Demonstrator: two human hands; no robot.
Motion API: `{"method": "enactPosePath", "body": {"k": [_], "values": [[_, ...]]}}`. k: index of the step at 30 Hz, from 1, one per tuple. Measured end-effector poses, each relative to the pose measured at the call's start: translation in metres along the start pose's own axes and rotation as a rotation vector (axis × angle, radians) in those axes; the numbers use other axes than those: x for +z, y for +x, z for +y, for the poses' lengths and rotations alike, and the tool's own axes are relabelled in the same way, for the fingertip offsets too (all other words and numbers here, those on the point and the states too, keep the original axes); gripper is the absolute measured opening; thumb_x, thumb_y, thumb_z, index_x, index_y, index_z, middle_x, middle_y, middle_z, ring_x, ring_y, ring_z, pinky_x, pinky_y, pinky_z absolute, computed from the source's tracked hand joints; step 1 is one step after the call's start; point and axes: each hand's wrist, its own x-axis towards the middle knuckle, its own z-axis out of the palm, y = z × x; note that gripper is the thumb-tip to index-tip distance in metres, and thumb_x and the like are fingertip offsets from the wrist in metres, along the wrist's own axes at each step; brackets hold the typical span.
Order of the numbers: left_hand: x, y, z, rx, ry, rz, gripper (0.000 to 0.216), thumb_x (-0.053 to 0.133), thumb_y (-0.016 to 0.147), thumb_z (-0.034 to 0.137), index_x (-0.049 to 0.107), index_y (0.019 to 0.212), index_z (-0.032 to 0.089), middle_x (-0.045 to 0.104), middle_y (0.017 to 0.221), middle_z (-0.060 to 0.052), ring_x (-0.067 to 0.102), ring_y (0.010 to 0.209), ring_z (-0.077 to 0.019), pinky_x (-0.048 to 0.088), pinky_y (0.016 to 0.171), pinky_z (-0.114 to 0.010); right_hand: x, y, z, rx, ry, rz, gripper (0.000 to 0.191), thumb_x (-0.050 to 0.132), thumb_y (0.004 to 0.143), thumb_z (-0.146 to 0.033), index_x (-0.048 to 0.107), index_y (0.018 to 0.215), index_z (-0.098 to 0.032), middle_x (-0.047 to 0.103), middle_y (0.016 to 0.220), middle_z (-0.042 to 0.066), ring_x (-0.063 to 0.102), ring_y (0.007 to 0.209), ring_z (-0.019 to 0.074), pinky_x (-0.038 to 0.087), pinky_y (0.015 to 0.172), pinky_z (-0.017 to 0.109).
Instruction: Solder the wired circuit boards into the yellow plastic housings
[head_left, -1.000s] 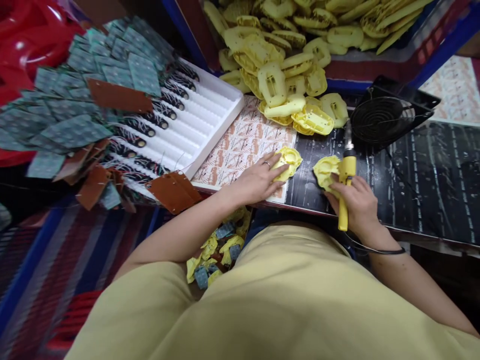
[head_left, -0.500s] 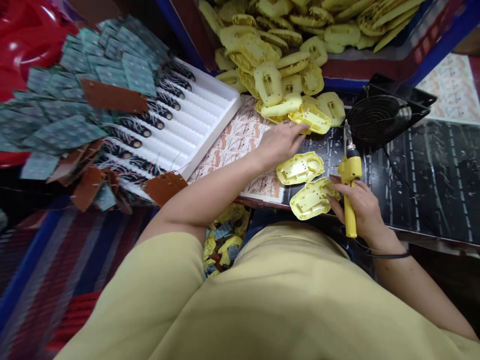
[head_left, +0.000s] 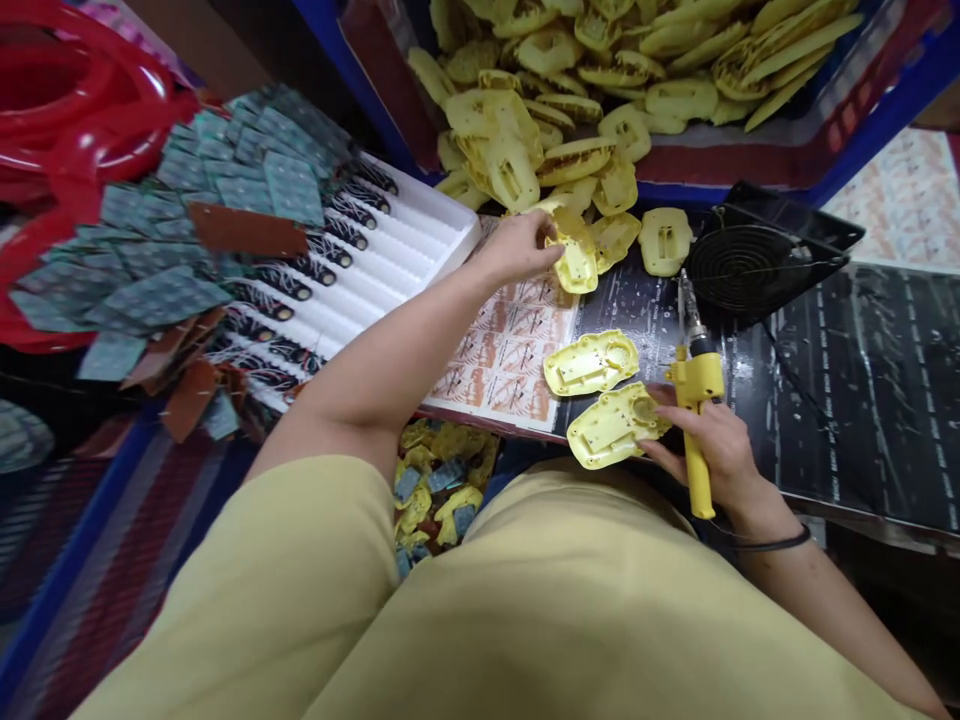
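A: First entry, nearest the body?
B: One yellow shirt. Low on its left, a heap of yellow parts and small blue panels is sitting below the edge of the tabletop.

A: Right grip?
B: The right grip is clenching a yellow soldering gun, metal tip pointing away from the body. Its fingertips are also pinching the right end of the near shell, a yellow plastic half-casing, inside up. Whether that shell is touching the tabletop, I cannot tell.

A: Just beyond?
B: A second shell, same pattern, is lying inside up on the tabletop. Both long axes are running left to right, right ends slanting slightly away from the body.

A: Left grip?
B: The left grip is grasping the left edge of a third shell. That shell is sitting to the grip's right, beyond the second shell, its long axis running roughly toward the body, crosswise to the other two. The left grip is plainly the nearer; the right grip is standing well apart.

A: Farther entries?
B: Left, a white foam tray is holding wired black cylinders. Right, a black fan is standing near the gun's tip. Behind, a pile of yellow shells is spilling from a blue-edged crate.
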Motion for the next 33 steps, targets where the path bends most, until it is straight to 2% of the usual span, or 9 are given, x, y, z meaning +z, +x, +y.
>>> {"method": "enactPosePath", "body": {"k": [5, 12, 16, 20, 22, 25, 28, 31, 33], "values": [[0.005, -0.005, -0.014, 0.110, -0.082, -0.036, 0.038, 0.062, 0.086, 0.009, 0.077, 0.121, 0.015, 0.078, 0.124, -0.011, 0.072, 0.111, -0.0209, 0.057, 0.100, -0.031, -0.002, -0.001, 0.001, -0.034, 0.053, -0.120, 0.040, 0.085, 0.099, -0.039, 0.063, 0.129, -0.023, 0.082, 0.114, 0.009, 0.078, 0.087, 0.0212, 0.064, 0.089, 0.039], [0.026, -0.025, 0.007, 0.288, 0.226, -0.181, 0.040, 0.055, 0.094, 0.011, 0.082, 0.121, 0.021, 0.081, 0.125, -0.006, 0.075, 0.117, -0.0238, 0.058, 0.109, -0.042, 0.000, 0.000, 0.000, -0.042, -0.022, -0.144, 0.039, 0.085, 0.099, -0.036, 0.062, 0.127, -0.023, 0.081, 0.108, 0.006, 0.075, 0.085, 0.0204, 0.059, 0.084, 0.036], [0.033, -0.034, 0.015, 0.288, 0.263, -0.210, 0.051, 0.047, 0.096, 0.005, 0.080, 0.131, 0.022, 0.072, 0.153, -0.007, 0.069, 0.140, -0.0271, 0.053, 0.120, -0.044, 0.003, -0.001, -0.005, -0.036, -0.080, -0.136, 0.038, 0.085, 0.098, -0.035, 0.063, 0.126, -0.022, 0.080, 0.104, 0.006, 0.075, 0.089, 0.0214, 0.057, 0.081, 0.034], [0.027, -0.036, 0.018, 0.225, 0.267, -0.225, 0.053, 0.047, 0.097, 0.006, 0.079, 0.137, 0.020, 0.075, 0.149, -0.009, 0.068, 0.141, -0.0297, 0.052, 0.124, -0.049, 0.004, -0.001, -0.008, 0.001, -0.092, -0.137, 0.042, 0.089, 0.095, -0.041, 0.066, 0.126, -0.024, 0.081, 0.109, 0.008, 0.076, 0.089, 0.0226, 0.059, 0.080, 0.036], [0.024, -0.035, 0.018, 0.193, 0.283, -0.123, 0.049, 0.047, 0.101, 0.012, 0.078, 0.138, 0.020, 0.077, 0.142, -0.010, 0.070, 0.136, -0.0306, 0.054, 0.121, -0.049, 0.000, 0.000, -0.009, 0.017, -0.072, -0.097, 0.042, 0.087, 0.096, -0.043, 0.067, 0.127, -0.023, 0.081, 0.105, 0.007, 0.076, 0.086, 0.0222, 0.061, 0.081, 0.036], [0.019, -0.030, 0.013, 0.263, 0.320, 0.042, 0.052, 0.052, 0.102, 0.019, 0.069, 0.150, 0.024, 0.070, 0.152, -0.012, 0.065, 0.144, -0.0302, 0.052, 0.123, -0.045, -0.014, -0.005, -0.010, 0.050, -0.110, 0.065, 0.028, 0.085, 0.098, -0.028, 0.071, 0.122, -0.024, 0.082, 0.097, 0.003, 0.076, 0.077, 0.0178, 0.062, 0.075, 0.031], [0.018, -0.016, 0.004, 0.343, 0.392, -0.009, 0.065, 0.057, 0.099, 0.026, 0.055, 0.163, 0.016, 0.053, 0.171, -0.017, 0.050, 0.160, -0.0366, 0.042, 0.134, -0.053, -0.042, -0.023, -0.011, 0.111, -0.255, 0.153, 0.010, 0.075, 0.106, -0.029, 0.077, 0.115, -0.026, 0.077, 0.078, -0.003, 0.069, 0.059, 0.0122, 0.057, 0.063, 0.025], [0.020, 0.007, -0.007, 0.327, 0.359, -0.037, 0.064, 0.050, 0.096, 0.043, 0.064, 0.156, 0.022, 0.065, 0.160, -0.013, 0.063, 0.144, -0.0462, 0.049, 0.123, -0.068, -0.083, -0.055, -0.012, 0.240, -0.453, 0.167, 0.043, 0.058, 0.113, -0.054, 0.071, 0.141, -0.024, 0.075, 0.075, -0.001, 0.071, 0.062, 0.0147, 0.058, 0.064, 0.026], [0.021, 0.018, -0.011, 0.353, 0.286, -0.073, 0.075, 0.040, 0.096, 0.060, 0.056, 0.164, 0.032, 0.058, 0.168, -0.001, 0.058, 0.149, -0.0500, 0.044, 0.125, -0.074, -0.113, -0.083, -0.013, 0.434, -0.568, 0.326, 0.065, 0.062, 0.107, -0.069, 0.067, 0.149, -0.021, 0.077, 0.081, 0.003, 0.072, 0.067, 0.0183, 0.059, 0.066, 0.030]]}}
